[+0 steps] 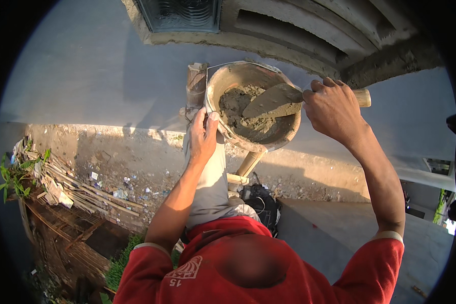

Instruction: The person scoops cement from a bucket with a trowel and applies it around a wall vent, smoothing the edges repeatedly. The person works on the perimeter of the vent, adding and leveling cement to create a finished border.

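A round bucket (248,75) with a thin wire handle stands in front of me, its rim crusted and pale. Wet grey mortar (232,105) lies inside it. My left hand (203,136) is closed on the bucket's near-left rim. In my right hand (333,107) is the handle of a trowel (272,101), gripped over the bucket's right side. The trowel's pointed blade reaches left across the mortar, with mortar around its edges. Part of the wooden handle sticks out to the right of my fist.
Bamboo poles (196,85) stand beside and under the bucket. A smooth grey wall (86,76) rises behind, with concrete vent slots (294,36) and a glass block (181,15) above. Far below lies littered ground (104,159), with piled wooden strips (93,195) and plants at left.
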The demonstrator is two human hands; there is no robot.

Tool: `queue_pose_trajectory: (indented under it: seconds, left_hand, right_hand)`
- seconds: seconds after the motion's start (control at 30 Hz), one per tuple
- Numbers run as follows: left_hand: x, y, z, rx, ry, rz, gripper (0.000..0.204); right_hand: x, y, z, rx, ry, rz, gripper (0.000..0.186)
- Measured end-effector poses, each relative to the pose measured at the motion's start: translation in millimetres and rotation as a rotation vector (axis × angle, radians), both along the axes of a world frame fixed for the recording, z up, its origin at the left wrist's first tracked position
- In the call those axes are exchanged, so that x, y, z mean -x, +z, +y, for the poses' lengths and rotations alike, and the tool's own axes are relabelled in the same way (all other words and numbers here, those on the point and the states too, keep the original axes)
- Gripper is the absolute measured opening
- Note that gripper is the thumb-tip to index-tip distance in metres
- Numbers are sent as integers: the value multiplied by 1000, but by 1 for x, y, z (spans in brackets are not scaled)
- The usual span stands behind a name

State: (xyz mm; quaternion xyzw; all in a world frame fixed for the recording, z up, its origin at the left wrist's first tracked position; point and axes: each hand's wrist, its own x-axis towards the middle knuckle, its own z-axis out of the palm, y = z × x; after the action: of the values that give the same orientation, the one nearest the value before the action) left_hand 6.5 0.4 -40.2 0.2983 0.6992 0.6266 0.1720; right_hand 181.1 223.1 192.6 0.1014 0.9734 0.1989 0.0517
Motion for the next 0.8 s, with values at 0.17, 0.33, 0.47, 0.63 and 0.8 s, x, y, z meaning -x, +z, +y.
queue_pose_trajectory:
  seconds: [0.17,0.33,0.47,0.63,0.8]
  left_hand:
    - [0,-4,4,-4,16,-17,50]
    - [-3,1,2,-42,27,-18,45]
    - [-5,10,0,-1,14,-49,43]
    - [-4,9,1,-49,-45,-128,46]
    - [-2,7,2,-12,-15,-83,46]
  right_hand:
    - [30,-8,-25,43,-88,-220,11]
    - [33,5,-30,-63,-20,-156,8]
    - [39,4,-26,-114,7,-214,8]
    - [47,-15,-29,-26,33,-245,8]
    - [48,-24,-16,162,-33,-274,14]
